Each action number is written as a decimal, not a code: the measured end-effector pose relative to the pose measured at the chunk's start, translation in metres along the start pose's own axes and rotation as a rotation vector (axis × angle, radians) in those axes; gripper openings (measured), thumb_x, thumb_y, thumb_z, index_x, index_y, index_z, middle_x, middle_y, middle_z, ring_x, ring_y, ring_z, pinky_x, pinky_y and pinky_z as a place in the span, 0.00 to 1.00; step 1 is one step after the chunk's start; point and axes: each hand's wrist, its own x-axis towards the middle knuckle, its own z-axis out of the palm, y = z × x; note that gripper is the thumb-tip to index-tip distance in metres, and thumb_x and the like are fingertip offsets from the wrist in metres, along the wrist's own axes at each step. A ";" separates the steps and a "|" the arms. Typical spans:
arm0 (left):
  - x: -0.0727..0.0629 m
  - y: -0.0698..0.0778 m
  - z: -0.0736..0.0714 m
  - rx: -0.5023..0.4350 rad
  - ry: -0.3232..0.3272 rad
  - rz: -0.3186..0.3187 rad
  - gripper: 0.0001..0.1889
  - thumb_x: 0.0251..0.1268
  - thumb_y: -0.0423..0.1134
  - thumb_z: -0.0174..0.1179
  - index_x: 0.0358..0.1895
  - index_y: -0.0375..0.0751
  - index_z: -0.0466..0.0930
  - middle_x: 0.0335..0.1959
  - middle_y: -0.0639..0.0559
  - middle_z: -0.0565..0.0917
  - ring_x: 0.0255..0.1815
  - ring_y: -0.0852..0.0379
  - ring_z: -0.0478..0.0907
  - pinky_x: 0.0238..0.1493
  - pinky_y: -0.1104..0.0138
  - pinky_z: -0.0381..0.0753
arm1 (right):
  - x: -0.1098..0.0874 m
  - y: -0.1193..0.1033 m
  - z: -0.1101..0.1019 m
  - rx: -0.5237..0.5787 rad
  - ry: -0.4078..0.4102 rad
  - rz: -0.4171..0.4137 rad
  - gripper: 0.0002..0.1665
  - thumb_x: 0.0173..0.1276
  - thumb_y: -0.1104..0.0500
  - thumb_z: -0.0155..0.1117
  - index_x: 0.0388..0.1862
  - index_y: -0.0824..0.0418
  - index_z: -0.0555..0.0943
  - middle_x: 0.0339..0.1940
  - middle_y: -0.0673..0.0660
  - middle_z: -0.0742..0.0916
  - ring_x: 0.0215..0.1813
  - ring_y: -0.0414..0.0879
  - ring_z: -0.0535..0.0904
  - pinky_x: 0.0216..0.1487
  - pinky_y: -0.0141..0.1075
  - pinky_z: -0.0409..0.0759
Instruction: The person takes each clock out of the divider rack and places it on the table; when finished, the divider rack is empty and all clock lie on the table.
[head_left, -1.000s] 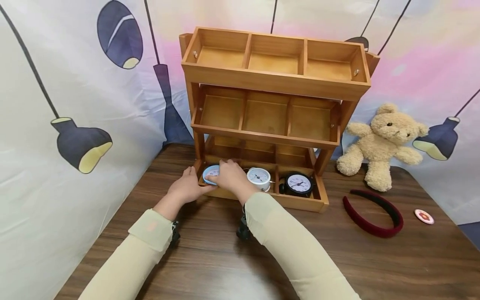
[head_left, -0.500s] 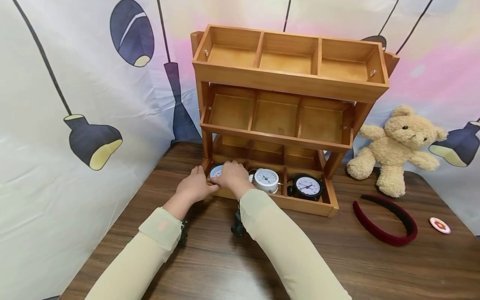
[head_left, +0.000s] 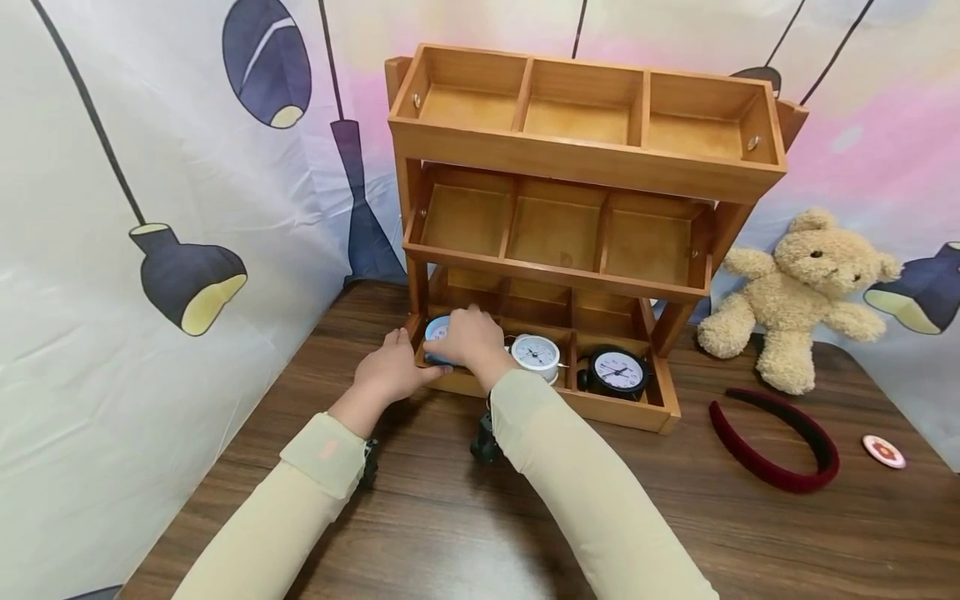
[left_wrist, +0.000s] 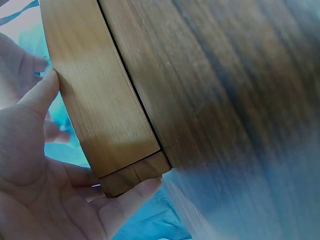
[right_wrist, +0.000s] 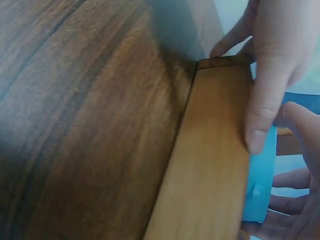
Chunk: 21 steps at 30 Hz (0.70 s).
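In the head view, my right hand [head_left: 474, 340] grips a blue alarm clock [head_left: 437, 329] in the left compartment of the wooden rack's bottom tier [head_left: 600, 407]. The hand covers much of its face; the right wrist view shows the clock's blue side [right_wrist: 261, 175] just behind the front board, fingers around it. My left hand [head_left: 386, 371] holds the tier's front left corner, thumb along the front board's upper edge and fingers at the side. A white alarm clock [head_left: 536, 354] sits in the middle compartment, and a black alarm clock [head_left: 617, 371] in the right one.
Two upper tiers [head_left: 585, 154] with three compartments each overhang the hands. On the right, a teddy bear [head_left: 798, 296] sits on the table [head_left: 450, 517]. Nearer lie a dark red headband [head_left: 780, 475] and a round flower badge [head_left: 883, 452]. A printed curtain [head_left: 285, 192] hangs behind.
The whole head view has shifted, moving the rack rightward in the picture. The blue clock sits slightly higher in my right hand, with more of its blue side showing. My left hand stays at the corner.
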 end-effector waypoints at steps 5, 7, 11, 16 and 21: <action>0.002 -0.002 0.000 0.003 0.009 0.013 0.59 0.63 0.70 0.55 0.76 0.21 0.43 0.77 0.28 0.50 0.72 0.33 0.62 0.60 0.45 0.73 | -0.004 -0.001 -0.012 0.020 0.026 -0.017 0.38 0.59 0.33 0.65 0.58 0.59 0.81 0.54 0.59 0.80 0.50 0.52 0.78 0.47 0.47 0.81; 0.003 -0.003 0.000 -0.006 0.008 0.011 0.59 0.63 0.71 0.55 0.76 0.21 0.43 0.77 0.27 0.50 0.73 0.32 0.59 0.62 0.44 0.72 | -0.006 -0.001 -0.017 0.026 0.031 -0.025 0.40 0.59 0.32 0.65 0.62 0.58 0.79 0.56 0.59 0.79 0.51 0.52 0.78 0.48 0.47 0.81; 0.003 -0.005 0.000 -0.015 0.013 -0.003 0.60 0.62 0.71 0.56 0.76 0.22 0.43 0.77 0.27 0.51 0.72 0.32 0.60 0.63 0.44 0.70 | -0.013 0.002 -0.026 0.049 0.041 -0.057 0.45 0.60 0.32 0.63 0.69 0.56 0.74 0.58 0.60 0.79 0.53 0.53 0.78 0.49 0.47 0.80; 0.004 -0.005 0.000 -0.003 0.018 -0.010 0.57 0.64 0.66 0.59 0.77 0.23 0.43 0.75 0.27 0.54 0.65 0.30 0.70 0.60 0.44 0.73 | -0.029 0.011 -0.036 0.101 0.045 -0.096 0.43 0.60 0.32 0.62 0.72 0.48 0.73 0.59 0.59 0.78 0.50 0.52 0.77 0.46 0.47 0.79; 0.005 -0.006 0.000 0.014 0.021 0.001 0.51 0.67 0.59 0.58 0.77 0.25 0.44 0.73 0.26 0.57 0.57 0.30 0.75 0.56 0.44 0.76 | -0.051 0.023 -0.039 0.085 0.068 -0.173 0.39 0.58 0.33 0.61 0.68 0.43 0.76 0.54 0.56 0.80 0.43 0.48 0.77 0.41 0.44 0.78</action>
